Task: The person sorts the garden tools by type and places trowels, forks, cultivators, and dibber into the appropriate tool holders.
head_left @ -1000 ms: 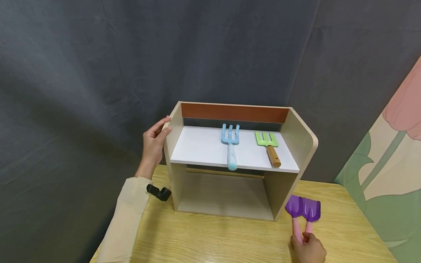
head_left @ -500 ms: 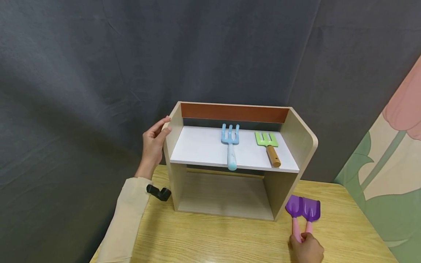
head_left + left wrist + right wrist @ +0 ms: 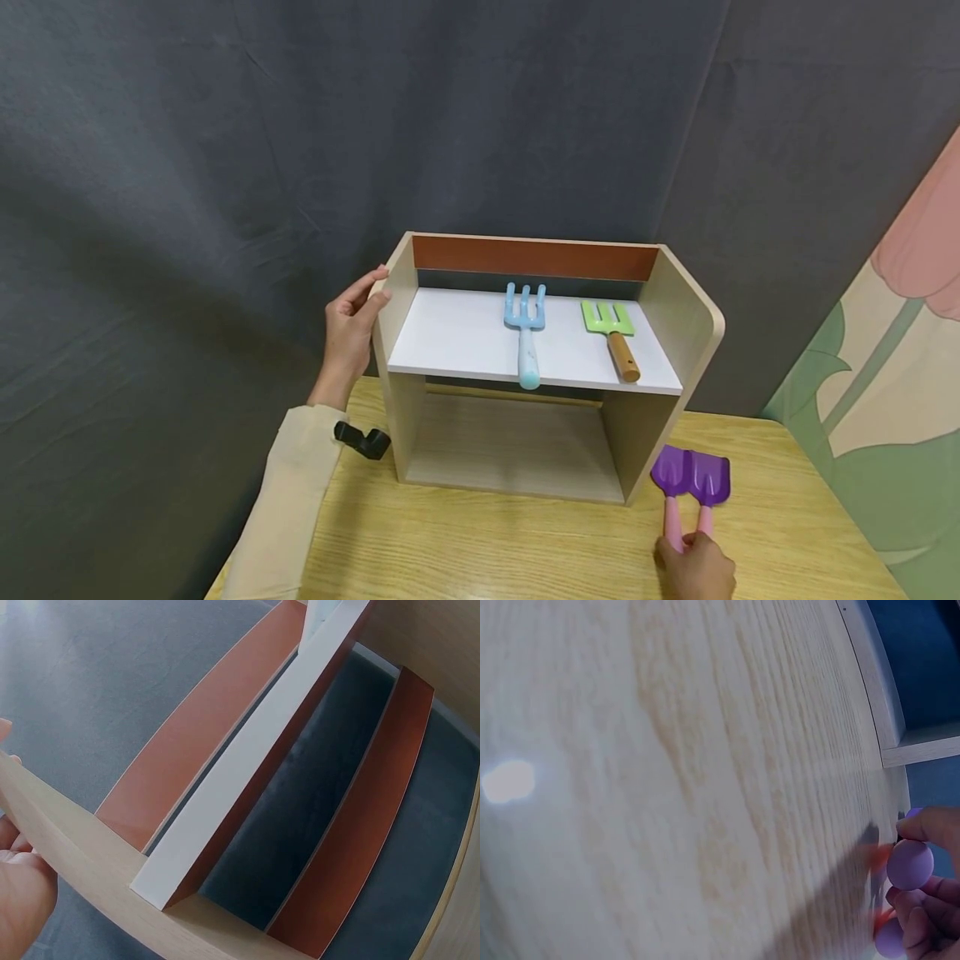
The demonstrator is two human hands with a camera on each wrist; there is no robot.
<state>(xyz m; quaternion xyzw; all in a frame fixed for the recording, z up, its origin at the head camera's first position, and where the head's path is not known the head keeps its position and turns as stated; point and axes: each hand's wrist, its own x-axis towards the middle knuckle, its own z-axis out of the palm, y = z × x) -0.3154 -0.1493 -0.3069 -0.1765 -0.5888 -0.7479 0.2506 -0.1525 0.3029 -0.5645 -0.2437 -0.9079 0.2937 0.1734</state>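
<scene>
The purple shovels (image 3: 710, 477) look like glossy plastic, their pink handles (image 3: 672, 525) smooth. The blue fork (image 3: 528, 354) has a shiny finish; the green fork (image 3: 609, 321) carries a wooden-looking handle. The shelf unit (image 3: 686, 325) appears matt wood-grained board, its white shelf (image 3: 457, 333) smooth. Wood grain covers the lightly glossy counter (image 3: 480, 546); the curtain (image 3: 525, 125) is matt cloth.

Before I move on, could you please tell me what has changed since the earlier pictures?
The right hand, holding the shovels, has shifted slightly left, and the near end of one pink handle has swung left with it. Nothing was visibly grasped or released. The left hand on the shelf, the blue fork, the green fork and the purple heads stayed put.
</scene>
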